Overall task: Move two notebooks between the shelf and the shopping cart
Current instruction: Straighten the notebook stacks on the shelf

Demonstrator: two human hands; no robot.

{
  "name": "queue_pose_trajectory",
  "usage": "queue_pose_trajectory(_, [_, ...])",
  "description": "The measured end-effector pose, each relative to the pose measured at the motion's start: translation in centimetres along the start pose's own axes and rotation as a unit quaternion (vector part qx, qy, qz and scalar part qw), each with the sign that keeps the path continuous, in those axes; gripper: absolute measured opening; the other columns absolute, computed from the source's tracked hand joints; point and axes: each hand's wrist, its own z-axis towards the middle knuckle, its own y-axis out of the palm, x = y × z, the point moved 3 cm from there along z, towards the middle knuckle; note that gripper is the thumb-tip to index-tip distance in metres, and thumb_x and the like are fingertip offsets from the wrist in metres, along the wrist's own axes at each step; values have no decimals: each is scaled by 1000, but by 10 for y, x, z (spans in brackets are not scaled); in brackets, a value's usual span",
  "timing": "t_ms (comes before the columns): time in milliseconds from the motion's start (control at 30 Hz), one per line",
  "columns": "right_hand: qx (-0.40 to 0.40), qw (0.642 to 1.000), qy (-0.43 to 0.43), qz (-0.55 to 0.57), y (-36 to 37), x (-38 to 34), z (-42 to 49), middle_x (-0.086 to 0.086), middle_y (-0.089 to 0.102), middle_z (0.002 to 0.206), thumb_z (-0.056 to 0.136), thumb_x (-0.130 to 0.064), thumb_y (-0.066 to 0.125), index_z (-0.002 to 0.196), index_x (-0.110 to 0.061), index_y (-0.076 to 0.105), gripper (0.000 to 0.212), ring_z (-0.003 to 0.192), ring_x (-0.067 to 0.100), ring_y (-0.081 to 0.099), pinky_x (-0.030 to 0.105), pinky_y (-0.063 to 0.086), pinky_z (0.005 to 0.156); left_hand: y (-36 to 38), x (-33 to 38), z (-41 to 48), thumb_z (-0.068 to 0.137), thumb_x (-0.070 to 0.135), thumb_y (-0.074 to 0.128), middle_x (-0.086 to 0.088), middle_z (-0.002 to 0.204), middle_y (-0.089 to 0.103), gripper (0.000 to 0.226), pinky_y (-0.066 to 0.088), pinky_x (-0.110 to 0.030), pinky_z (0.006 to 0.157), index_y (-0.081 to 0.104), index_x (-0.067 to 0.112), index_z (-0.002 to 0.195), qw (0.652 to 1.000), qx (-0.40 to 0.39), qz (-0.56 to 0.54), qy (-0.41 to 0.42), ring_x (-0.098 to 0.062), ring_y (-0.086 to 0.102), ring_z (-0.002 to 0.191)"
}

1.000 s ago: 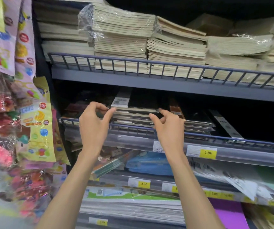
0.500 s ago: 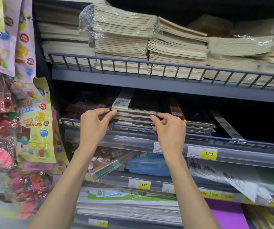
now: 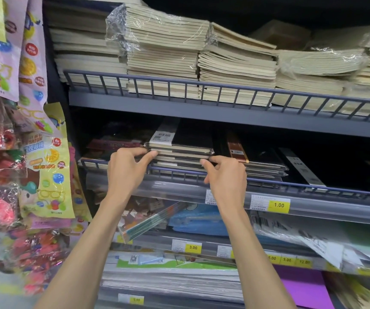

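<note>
A stack of black notebooks (image 3: 183,144) wrapped in clear film lies on the middle shelf (image 3: 268,187), behind its low wire rail. The top one carries a white barcode label. My left hand (image 3: 127,169) pinches the stack's left front corner between thumb and fingers. My right hand (image 3: 225,177) pinches the right front corner the same way. Both hands grip the upper notebooks of the stack. No shopping cart is in view.
More dark notebooks (image 3: 264,161) lie to the right on the same shelf. The shelf above holds cream notebook stacks (image 3: 164,50). Toy packets (image 3: 46,161) hang at the left. Lower shelves hold paper pads and price tags (image 3: 278,205).
Both hands have closed in on the front corners of the black stack and now pinch it. The stack's top notebooks have shifted slightly toward me.
</note>
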Motion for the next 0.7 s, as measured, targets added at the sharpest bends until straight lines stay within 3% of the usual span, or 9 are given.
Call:
queue_pose_trajectory(233, [27, 997, -61, -47, -1, 0, -1, -2, 65, 54, 96, -38, 64, 90, -16, 77, 27, 55, 14, 65, 35, 57, 63, 0, -1, 1, 91, 39, 70, -4, 88, 77, 28, 37, -26, 67, 80, 16, 102, 1000, -8, 24, -5, -13, 59, 76])
queue_pose_trajectory(433, [8, 997, -41, -64, -1, 2, -1, 2, 73, 70, 95, -43, 64, 115, -17, 74, 34, 73, 18, 71, 35, 58, 69, 0, 2, -6, 91, 41, 69, -5, 104, 77, 35, 41, -27, 74, 77, 13, 111, 1000, -14, 12, -17, -23, 68, 101])
queue_pose_trajectory(500, [7, 997, -32, -67, -2, 3, -1, 3, 72, 69, 96, -41, 64, 114, -16, 74, 33, 73, 19, 71, 35, 58, 69, 2, 3, -9, 91, 42, 69, -6, 108, 76, 37, 46, -30, 76, 76, 13, 114, 999, -11, 20, -22, -25, 68, 106])
queue_pose_trajectory(600, [-3, 999, -28, -37, -5, 5, 0, 2, 68, 58, 96, -36, 64, 100, -10, 77, 29, 62, 19, 68, 37, 58, 66, 3, 0, -10, 91, 42, 68, -7, 109, 76, 38, 51, -35, 83, 75, 13, 115, 999, 1, 20, -30, -26, 68, 108])
queue_pose_trajectory(700, [2, 998, -42, -39, -5, 5, 2, 1, 63, 51, 98, -35, 61, 76, -10, 74, 36, 52, 18, 63, 38, 57, 60, 4, 0, -10, 91, 45, 68, -7, 104, 77, 39, 53, -37, 79, 76, 14, 113, 999, 17, 30, -20, -27, 71, 100])
